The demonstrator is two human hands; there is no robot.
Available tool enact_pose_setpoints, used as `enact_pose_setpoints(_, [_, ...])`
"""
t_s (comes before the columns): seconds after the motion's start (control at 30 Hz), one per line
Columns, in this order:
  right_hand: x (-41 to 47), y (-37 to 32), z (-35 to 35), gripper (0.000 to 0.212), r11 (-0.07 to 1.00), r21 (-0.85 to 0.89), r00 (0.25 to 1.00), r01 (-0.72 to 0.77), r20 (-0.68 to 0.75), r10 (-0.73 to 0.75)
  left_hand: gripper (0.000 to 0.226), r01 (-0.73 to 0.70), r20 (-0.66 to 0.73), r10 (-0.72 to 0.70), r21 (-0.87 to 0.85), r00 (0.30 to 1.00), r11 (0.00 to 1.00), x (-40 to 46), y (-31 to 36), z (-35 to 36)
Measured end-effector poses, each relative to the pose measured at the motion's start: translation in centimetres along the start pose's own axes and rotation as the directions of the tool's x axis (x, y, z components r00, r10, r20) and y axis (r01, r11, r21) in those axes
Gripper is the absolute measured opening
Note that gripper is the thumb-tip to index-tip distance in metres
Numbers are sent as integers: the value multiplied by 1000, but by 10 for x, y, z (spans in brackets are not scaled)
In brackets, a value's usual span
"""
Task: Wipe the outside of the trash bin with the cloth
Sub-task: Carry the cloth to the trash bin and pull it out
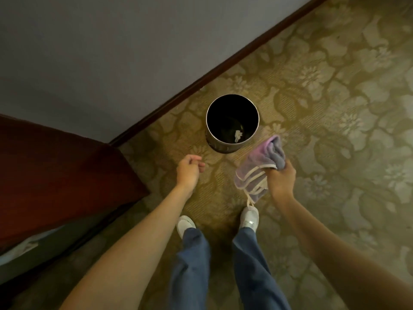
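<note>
The wiping looks not yet begun: the person stands over the trash bin, and neither hand touches it, so the whole outside remains to be done. The bin sits upright on the carpet, near the dark baseboard of a grey wall, with a white scrap lying in its bottom. A red-brown piece of furniture fills the left side. The cloth, purple and bunched, hangs just beside the bin, gripped by the right hand. The left hand hovers loosely curled, holding nothing. White shoes show below.
</note>
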State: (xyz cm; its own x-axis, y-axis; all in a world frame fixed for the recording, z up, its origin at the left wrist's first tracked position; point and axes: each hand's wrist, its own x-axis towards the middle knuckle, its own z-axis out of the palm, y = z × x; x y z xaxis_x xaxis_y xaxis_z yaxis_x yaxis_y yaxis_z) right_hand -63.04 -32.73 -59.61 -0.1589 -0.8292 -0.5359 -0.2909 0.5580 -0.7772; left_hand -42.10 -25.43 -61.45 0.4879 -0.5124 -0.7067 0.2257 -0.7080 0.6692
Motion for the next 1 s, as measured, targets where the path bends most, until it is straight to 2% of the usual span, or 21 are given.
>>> enact_pose_setpoints(0.1, [35, 46, 11, 26, 999, -21, 999, -44, -20, 44, 24, 16, 0, -16, -5, 1000, 1000, 38, -42, 25])
enact_pose_setpoints(0.3, [110, 141, 40, 16, 993, -110, 999, -34, 7, 35, 25, 4, -41, -5, -31, 999, 1000, 115, -129, 67])
enact_pose_setpoints(0.47, [171, 218, 69, 19, 990, -130, 999, -53, 5, 54, 25, 28, -125, -32, -40, 992, 999, 180, -198, 90])
enact_pose_setpoints(0.6, [220, 260, 90, 25, 996, -73, 998, -54, -34, 52, 25, -34, -129, 31, -24, 991, 999, 233, -239, 104])
enact_pose_setpoints(0.73, [274, 284, 106, 17, 993, -118, 998, 4, -55, -11, 27, -119, -165, 112, -34, 980, 992, 293, -255, 119])
enact_pose_setpoints(0.87, [323, 292, 117, 28, 981, -193, 991, 24, -125, -49, 29, -238, -204, 234, 2, 951, 971, 350, -250, 129])
enact_pose_setpoints(1.0, [346, 288, 117, 30, 979, -178, 972, 95, -195, -130, 30, -288, -195, 304, 104, 933, 952, 381, -234, 126])
